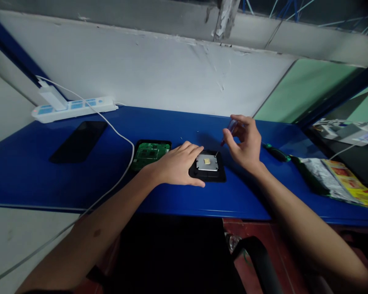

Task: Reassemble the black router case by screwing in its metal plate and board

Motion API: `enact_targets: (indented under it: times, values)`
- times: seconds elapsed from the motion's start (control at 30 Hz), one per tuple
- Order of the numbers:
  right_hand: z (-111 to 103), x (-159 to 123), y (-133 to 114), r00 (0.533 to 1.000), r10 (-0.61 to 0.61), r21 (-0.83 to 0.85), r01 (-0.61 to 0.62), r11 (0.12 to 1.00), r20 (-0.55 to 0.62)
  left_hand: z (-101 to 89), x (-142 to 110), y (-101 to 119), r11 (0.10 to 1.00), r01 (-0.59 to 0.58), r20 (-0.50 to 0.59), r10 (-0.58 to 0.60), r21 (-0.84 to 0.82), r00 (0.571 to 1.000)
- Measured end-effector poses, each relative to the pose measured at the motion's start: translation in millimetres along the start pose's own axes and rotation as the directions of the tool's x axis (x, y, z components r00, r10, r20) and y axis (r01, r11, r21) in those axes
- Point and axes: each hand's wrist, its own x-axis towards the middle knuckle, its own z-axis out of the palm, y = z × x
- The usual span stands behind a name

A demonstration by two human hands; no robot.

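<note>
My left hand [179, 163] spans the left side of a black plastic casing [207, 176], with the thumb at its near edge and the fingers at its far edge. Fixed inside the casing is a silvery metal plate [213, 162] that bears a small pale yellow pad [207, 161]. My right hand [244, 141] is closed around a screwdriver with a see-through purplish handle [232, 125]. Its tip points down at the plate's upper right corner; whether it touches a screw I cannot tell. Partly behind my left hand lies a green circuit board [149, 152] in a black case.
Tiny screws lie behind the casing. A green-and-black screwdriver [276, 152] and a shiny yellow packet [340, 179] are on the right. A black phone [79, 141] and a white power strip [76, 109] are at left; a white cable [122, 136] crosses the blue table [178, 200].
</note>
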Motion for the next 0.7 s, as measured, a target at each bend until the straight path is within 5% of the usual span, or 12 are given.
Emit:
enact_targets:
  times: [0.43, 0.7]
  values:
    - [-0.9, -1.1, -13.5, 1.0, 0.008, 0.088, -0.008, 0.996, 0.004, 1.4, -0.5, -0.7, 1.0, -0.005, -0.014, 0.005, 0.009, 1.0]
    - [-1.3, 9.0, -12.6, 0.984, -0.083, 0.124, 0.103, 0.987, -0.16, -0.4, -0.9, 0.5, 1.0, 0.006, 0.012, -0.006, 0.003, 1.0]
